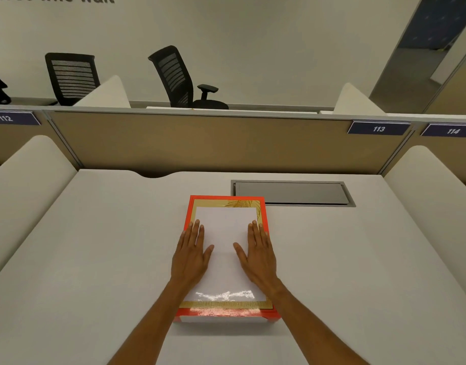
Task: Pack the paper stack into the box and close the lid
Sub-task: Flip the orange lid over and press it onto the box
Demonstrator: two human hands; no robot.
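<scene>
An orange box (pixel 263 214) lies on the desk in front of me. Its lid (pixel 225 248) sits flat on top, glossy, with a white centre panel and a gold patterned border. A white strip of the box base (pixel 221 319) shows under the lid's near edge. My left hand (pixel 192 256) lies flat on the lid's left side, fingers stretched out. My right hand (pixel 258 255) lies flat on the right side in the same way. Neither hand grips anything. No loose paper stack is visible.
The white desk (pixel 95 259) has a grey cable hatch (pixel 292 193) just behind the box on the right. A tan partition (pixel 200 143) closes the back, and padded white dividers (pixel 23 185) stand at both sides. Black office chairs (pixel 179 77) stand beyond.
</scene>
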